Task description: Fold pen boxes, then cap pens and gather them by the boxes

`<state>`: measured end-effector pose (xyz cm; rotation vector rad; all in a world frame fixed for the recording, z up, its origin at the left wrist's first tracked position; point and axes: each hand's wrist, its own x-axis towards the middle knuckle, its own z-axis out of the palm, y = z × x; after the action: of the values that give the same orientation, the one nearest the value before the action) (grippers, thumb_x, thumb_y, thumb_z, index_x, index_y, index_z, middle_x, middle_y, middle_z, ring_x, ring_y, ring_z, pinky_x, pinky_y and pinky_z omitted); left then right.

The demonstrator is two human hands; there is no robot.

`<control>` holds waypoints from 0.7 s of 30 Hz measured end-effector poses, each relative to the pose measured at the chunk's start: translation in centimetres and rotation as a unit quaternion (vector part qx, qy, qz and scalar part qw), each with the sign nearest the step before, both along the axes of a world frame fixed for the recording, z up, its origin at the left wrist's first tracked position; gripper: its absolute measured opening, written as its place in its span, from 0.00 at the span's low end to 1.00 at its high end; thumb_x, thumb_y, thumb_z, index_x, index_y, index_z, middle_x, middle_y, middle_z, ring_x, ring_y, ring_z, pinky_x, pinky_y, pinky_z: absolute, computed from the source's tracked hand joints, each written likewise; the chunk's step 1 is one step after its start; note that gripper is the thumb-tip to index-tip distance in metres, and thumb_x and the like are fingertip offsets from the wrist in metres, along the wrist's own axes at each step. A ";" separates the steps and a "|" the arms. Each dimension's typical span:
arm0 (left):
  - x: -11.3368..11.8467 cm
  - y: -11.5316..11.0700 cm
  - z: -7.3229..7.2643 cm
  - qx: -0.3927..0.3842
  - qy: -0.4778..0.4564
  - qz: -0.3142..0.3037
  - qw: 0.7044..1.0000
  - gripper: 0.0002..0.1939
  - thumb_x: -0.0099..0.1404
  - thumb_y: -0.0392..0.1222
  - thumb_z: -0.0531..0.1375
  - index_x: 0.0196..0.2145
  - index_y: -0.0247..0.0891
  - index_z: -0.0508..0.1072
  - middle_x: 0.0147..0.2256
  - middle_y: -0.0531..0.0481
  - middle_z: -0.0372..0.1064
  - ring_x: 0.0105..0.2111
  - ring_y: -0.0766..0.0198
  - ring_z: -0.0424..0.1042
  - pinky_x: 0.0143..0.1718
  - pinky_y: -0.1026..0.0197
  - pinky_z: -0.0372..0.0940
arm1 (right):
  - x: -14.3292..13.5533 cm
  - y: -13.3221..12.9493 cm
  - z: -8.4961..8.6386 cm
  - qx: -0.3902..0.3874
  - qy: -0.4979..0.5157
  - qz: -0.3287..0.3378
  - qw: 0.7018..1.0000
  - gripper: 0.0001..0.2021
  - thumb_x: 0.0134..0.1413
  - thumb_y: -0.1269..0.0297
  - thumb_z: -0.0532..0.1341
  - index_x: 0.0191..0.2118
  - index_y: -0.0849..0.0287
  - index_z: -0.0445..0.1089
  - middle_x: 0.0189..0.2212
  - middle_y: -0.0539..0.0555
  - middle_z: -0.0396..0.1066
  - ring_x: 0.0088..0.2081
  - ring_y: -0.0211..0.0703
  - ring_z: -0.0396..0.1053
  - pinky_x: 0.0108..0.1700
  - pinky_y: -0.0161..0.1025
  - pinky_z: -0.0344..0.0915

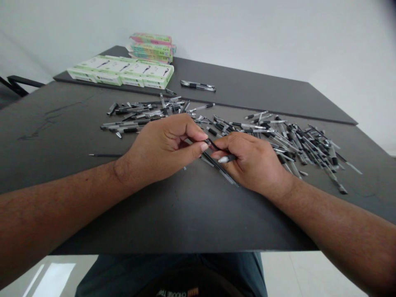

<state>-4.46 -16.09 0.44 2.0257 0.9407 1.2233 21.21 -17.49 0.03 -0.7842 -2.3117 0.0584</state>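
Note:
Over the middle of the dark table my hands meet. My left hand [167,146] is closed, thumb and forefinger pinching the end of a small dark pen cap [212,144]. The cap's other end reaches the fingers of my right hand [252,161]. That hand is also closed, wrapped around a pen [227,159] whose black grip and pale tip stick out toward the left. Whether cap and pen touch inside the fingers is hidden. Just below lie several thin dark refills [221,169], partly covered by my right hand.
Loose pen parts form a left pile [139,111] and a right pile [309,144]. One refill [105,155] lies beside my left wrist. On a raised board [247,86] are a few assembled pens [198,86], white-green boxes [120,72] and stacked colourful packs [151,47].

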 end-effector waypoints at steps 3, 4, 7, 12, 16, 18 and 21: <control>0.2 0.1 0.1 -0.038 -0.009 -0.037 0.999 0.06 0.68 0.40 0.72 0.42 0.41 0.81 0.39 0.50 0.85 0.36 0.60 0.85 0.38 0.59 0.78 | 0.0 0.2 0.2 -0.017 0.000 -0.004 1.000 0.07 0.73 0.73 0.66 0.49 0.56 0.81 0.43 0.54 0.88 0.43 0.47 0.84 0.48 0.41 0.80; 0.2 0.1 0.2 -0.047 -0.015 -0.047 0.998 0.07 0.68 0.40 0.72 0.42 0.41 0.80 0.39 0.50 0.85 0.36 0.61 0.85 0.38 0.59 0.78 | 0.0 0.2 0.3 -0.020 0.000 -0.007 1.000 0.07 0.73 0.72 0.66 0.49 0.57 0.82 0.43 0.55 0.88 0.43 0.47 0.84 0.48 0.42 0.80; 0.3 0.1 0.3 -0.043 -0.018 -0.043 0.998 0.07 0.66 0.38 0.72 0.41 0.40 0.79 0.38 0.51 0.85 0.35 0.62 0.85 0.38 0.60 0.78 | 0.0 0.1 0.3 -0.034 -0.005 -0.010 0.999 0.06 0.74 0.70 0.66 0.49 0.56 0.81 0.42 0.55 0.87 0.43 0.48 0.84 0.49 0.43 0.79; -0.2 1.4 0.6 -0.020 -0.060 0.041 0.997 0.09 0.62 0.35 0.73 0.39 0.40 0.79 0.34 0.53 0.82 0.29 0.66 0.81 0.30 0.64 0.77 | 0.8 0.4 0.6 -0.091 0.002 -0.056 0.994 0.11 0.69 0.60 0.70 0.53 0.56 0.78 0.46 0.58 0.86 0.45 0.53 0.84 0.51 0.47 0.79; -0.6 3.1 0.7 -0.065 -0.187 0.066 0.978 0.12 0.60 0.36 0.74 0.39 0.42 0.77 0.32 0.54 0.83 0.32 0.60 0.86 0.28 0.60 0.83 | 1.5 1.2 1.0 -0.080 -0.009 -0.091 0.993 0.13 0.74 0.62 0.60 0.56 0.59 0.74 0.49 0.63 0.85 0.47 0.56 0.82 0.51 0.51 0.78; -0.6 3.4 0.7 -0.084 -0.225 0.060 0.969 0.13 0.58 0.35 0.74 0.38 0.43 0.76 0.32 0.53 0.83 0.35 0.58 0.87 0.27 0.61 0.83 | 1.6 1.5 1.1 -0.071 -0.023 -0.118 0.990 0.12 0.76 0.66 0.56 0.53 0.59 0.75 0.47 0.64 0.84 0.47 0.57 0.82 0.51 0.51 0.77; -0.6 3.1 0.8 -0.109 -0.228 0.048 0.966 0.14 0.60 0.35 0.75 0.38 0.42 0.76 0.32 0.54 0.82 0.36 0.59 0.87 0.28 0.62 0.82 | 1.3 1.5 1.0 -0.062 -0.035 -0.137 0.988 0.11 0.76 0.68 0.56 0.50 0.58 0.78 0.45 0.63 0.84 0.48 0.58 0.81 0.53 0.52 0.76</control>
<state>-5.02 -12.97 1.20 1.4527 0.9029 1.4832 22.52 -15.95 1.03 -1.1788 -2.2591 0.0528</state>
